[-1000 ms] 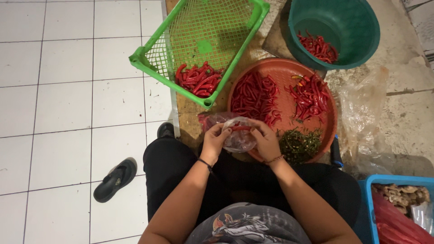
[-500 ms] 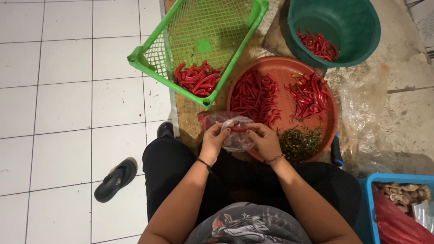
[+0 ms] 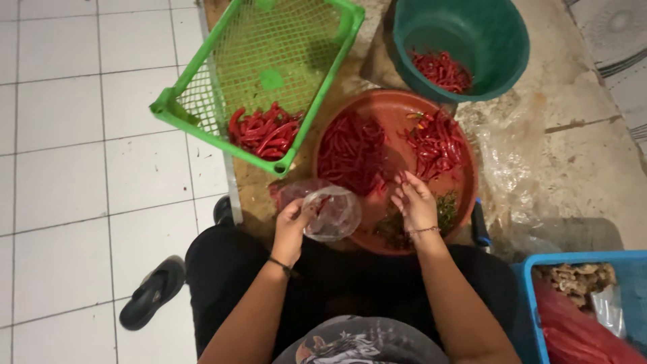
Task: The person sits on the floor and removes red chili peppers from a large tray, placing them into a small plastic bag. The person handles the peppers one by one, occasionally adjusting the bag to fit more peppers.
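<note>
Holding a clear plastic bag (image 3: pixel 331 213) open by its rim, the left hand (image 3: pixel 291 228) waits beside the round tray (image 3: pixel 465 195). Right hand (image 3: pixel 414 202), fingers loosely spread and empty, reaches the chilli piles (image 3: pixel 354 152). Bag appears nearly unfilled; most chillies remain on the tray.

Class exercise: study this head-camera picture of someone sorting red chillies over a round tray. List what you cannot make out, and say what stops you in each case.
- Head view: contents of the clear plastic bag in the left hand; the crumpled film blurs them.
- Right hand fingers: whether they grip a chilli on the red tray; too small.
- Blue crate: cut off by the frame edge.
- Green bucket bottom: shadowed by its wall.
</note>
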